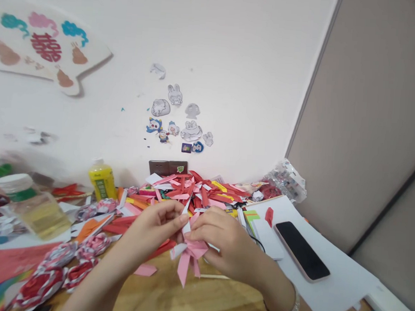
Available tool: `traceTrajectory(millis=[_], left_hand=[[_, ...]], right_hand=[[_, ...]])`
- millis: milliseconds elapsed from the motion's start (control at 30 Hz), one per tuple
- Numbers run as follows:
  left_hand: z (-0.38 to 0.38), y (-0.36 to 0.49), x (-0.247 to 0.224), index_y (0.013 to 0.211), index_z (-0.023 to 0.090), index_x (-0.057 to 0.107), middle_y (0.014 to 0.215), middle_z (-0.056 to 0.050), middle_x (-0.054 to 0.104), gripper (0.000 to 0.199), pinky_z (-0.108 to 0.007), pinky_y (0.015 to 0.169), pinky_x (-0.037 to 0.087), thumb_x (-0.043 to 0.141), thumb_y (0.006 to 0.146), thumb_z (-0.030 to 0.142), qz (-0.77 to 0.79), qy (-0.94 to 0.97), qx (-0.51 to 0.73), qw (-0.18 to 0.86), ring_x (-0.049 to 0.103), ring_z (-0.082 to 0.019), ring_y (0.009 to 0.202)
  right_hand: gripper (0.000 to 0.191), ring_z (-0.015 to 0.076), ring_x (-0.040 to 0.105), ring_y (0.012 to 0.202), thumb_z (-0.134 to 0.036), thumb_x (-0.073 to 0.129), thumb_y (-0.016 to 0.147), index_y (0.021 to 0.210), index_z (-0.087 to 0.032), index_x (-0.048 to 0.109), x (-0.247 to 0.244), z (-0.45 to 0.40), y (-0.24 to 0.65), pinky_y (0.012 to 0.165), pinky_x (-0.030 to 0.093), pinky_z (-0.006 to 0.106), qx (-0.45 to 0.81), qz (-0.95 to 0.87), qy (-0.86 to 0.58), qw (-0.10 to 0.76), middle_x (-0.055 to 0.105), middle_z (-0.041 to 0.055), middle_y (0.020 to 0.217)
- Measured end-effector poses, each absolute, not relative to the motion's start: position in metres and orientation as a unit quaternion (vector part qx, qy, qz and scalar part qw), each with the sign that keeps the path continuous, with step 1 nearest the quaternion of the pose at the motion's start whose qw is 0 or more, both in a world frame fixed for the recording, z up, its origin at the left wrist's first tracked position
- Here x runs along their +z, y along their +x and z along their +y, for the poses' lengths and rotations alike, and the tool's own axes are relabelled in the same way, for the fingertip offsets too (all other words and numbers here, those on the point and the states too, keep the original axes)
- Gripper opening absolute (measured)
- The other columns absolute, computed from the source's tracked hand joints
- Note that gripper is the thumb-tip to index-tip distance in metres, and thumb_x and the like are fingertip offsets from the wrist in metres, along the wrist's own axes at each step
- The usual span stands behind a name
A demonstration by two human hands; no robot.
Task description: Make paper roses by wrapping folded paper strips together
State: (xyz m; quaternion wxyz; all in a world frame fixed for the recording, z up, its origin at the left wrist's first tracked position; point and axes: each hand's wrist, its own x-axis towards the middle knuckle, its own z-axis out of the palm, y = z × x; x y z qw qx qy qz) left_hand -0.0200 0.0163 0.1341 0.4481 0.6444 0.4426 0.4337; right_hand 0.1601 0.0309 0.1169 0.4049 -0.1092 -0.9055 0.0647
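A pink and white folded-paper piece (192, 250) with several pointed strips hangs between my two hands above the wooden table. My left hand (163, 222) pinches a narrow white strip at its top between thumb and fingers. Curled around the piece's upper right side, my right hand (219, 237) grips it, its fingertips close to those of my left hand. The palm side of my right hand is hidden. Behind both hands lies a heap of red, pink, white and yellow folded paper strips (198, 190).
A black-screened phone (303, 251) rests on white paper (320, 296) at the right. At the left are a wide jar (42, 212), a yellow bottle (103, 181) and red-white twisted paper pieces (42, 283). A white wall with stickers stands behind the wooden table (183, 305).
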Motion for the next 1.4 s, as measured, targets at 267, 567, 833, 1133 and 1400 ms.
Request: traceTrajectory(millis=[267, 567, 833, 1133, 1400], left_hand=[[0.015, -0.022, 0.134, 0.067, 0.019, 0.050, 0.061, 0.005, 0.050, 0.024, -0.023, 0.053, 0.043, 0.056, 0.078, 0.039, 0.443, 0.684, 0.449, 0.366, 0.051, -0.012, 0.058], [0.014, -0.024, 0.138, 0.069, 0.019, 0.052, 0.060, 0.005, 0.049, 0.020, -0.021, 0.051, 0.042, 0.057, 0.078, 0.035, 0.447, 0.684, 0.467, 0.338, 0.050, -0.012, 0.056], [0.012, -0.025, 0.139, 0.070, 0.020, 0.056, 0.061, 0.004, 0.053, 0.012, -0.020, 0.052, 0.042, 0.058, 0.078, 0.029, 0.438, 0.693, 0.510, 0.262, 0.050, -0.012, 0.057], [0.009, -0.032, 0.136, 0.079, 0.026, 0.064, 0.079, 0.001, 0.067, 0.009, -0.021, 0.067, 0.051, 0.059, 0.079, 0.019, 0.366, 0.725, 0.535, 0.232, 0.063, -0.016, 0.078], [0.005, -0.026, 0.137, 0.082, 0.026, 0.066, 0.083, -0.002, 0.072, 0.018, -0.025, 0.071, 0.051, 0.056, 0.077, 0.012, 0.357, 0.786, 0.475, 0.172, 0.066, -0.018, 0.079]], right_hand=[[0.027, 0.0179, 0.052, 0.096, -0.008, 0.050, 0.081, 0.105, -0.018, 0.055, 0.118, 0.028, 0.161, 0.087, 0.042, 0.033, 0.077, -0.911, -0.169, 0.369, 0.062, 0.0051, 0.103], [0.031, 0.0191, 0.055, 0.094, -0.004, 0.046, 0.082, 0.108, -0.019, 0.055, 0.121, 0.026, 0.164, 0.084, 0.044, 0.036, 0.031, -0.921, -0.144, 0.361, 0.065, 0.0056, 0.104], [0.041, 0.0178, 0.056, 0.092, -0.004, 0.045, 0.081, 0.119, -0.019, 0.049, 0.129, 0.024, 0.168, 0.084, 0.044, 0.034, 0.032, -0.907, -0.141, 0.395, 0.064, 0.0045, 0.108], [0.028, 0.0175, 0.053, 0.105, -0.012, 0.052, 0.082, 0.108, -0.022, 0.056, 0.131, 0.025, 0.172, 0.090, 0.041, 0.034, 0.106, -0.792, -0.235, 0.553, 0.062, 0.0041, 0.109], [0.024, 0.0141, 0.046, 0.061, -0.022, 0.047, 0.090, 0.069, -0.017, 0.059, 0.136, 0.035, 0.181, 0.065, 0.037, 0.029, 0.023, -0.856, -0.228, 0.463, 0.057, 0.0003, 0.062]])
